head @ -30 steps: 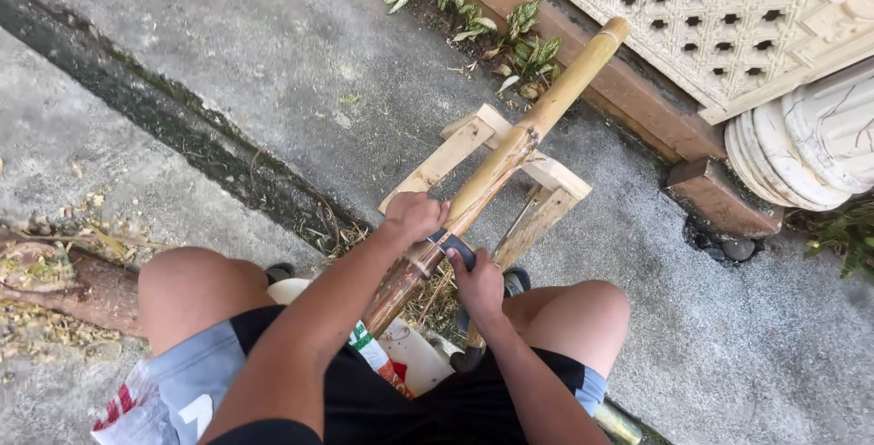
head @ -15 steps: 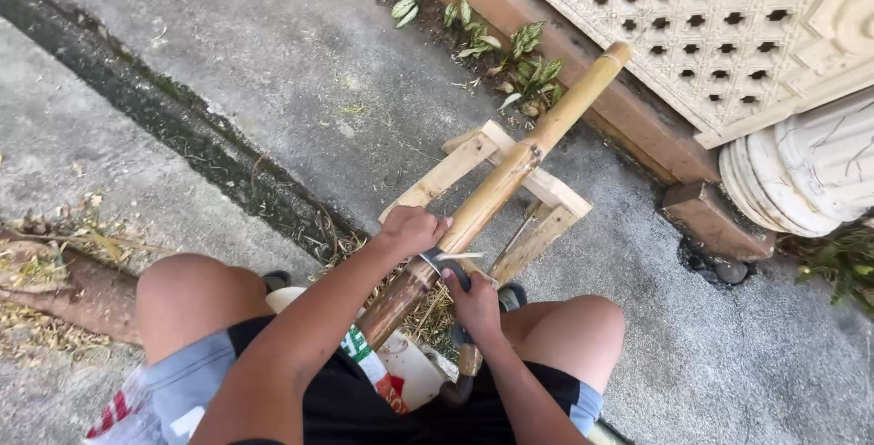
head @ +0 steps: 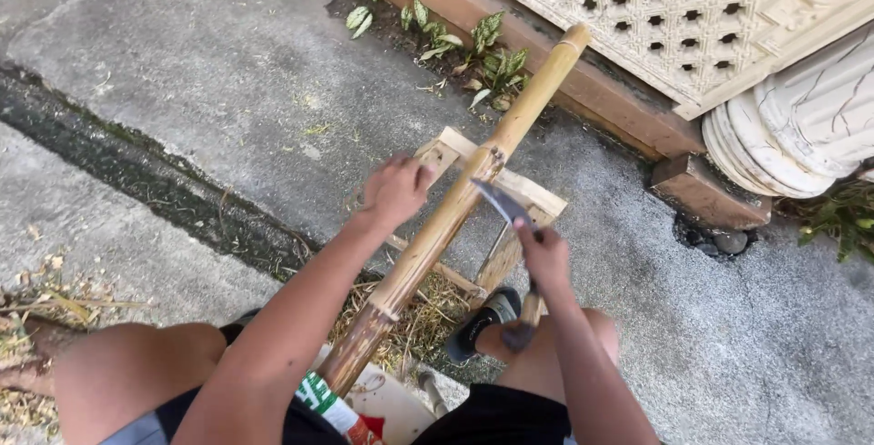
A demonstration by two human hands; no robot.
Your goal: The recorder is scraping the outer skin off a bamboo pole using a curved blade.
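A long bamboo pole (head: pixel 510 131) lies slanted across a small wooden stand (head: pixel 537 201), its far end near the brick border and its near end between my knees. My left hand (head: pixel 396 192) rests on the pole's left side, just below a node. My right hand (head: pixel 544 258) grips the handle of a curved knife (head: pixel 503 204), whose dark blade points up toward the pole at the node. The blade tip is beside the pole; contact is unclear.
Dry shavings (head: pixel 414 318) lie under the stand. A dark joint (head: pixel 137 172) runs across the concrete at left. Small green plants (head: pixel 455 45) grow along a brick border (head: pixel 628 117). A pale lattice wall (head: pixel 692 17) and a carved column base (head: pixel 801 136) stand at the back right.
Both hands have moved farther up the pole toward the stand. The knife has come from low by my lap up to the node, its blade now raised beside the pole.
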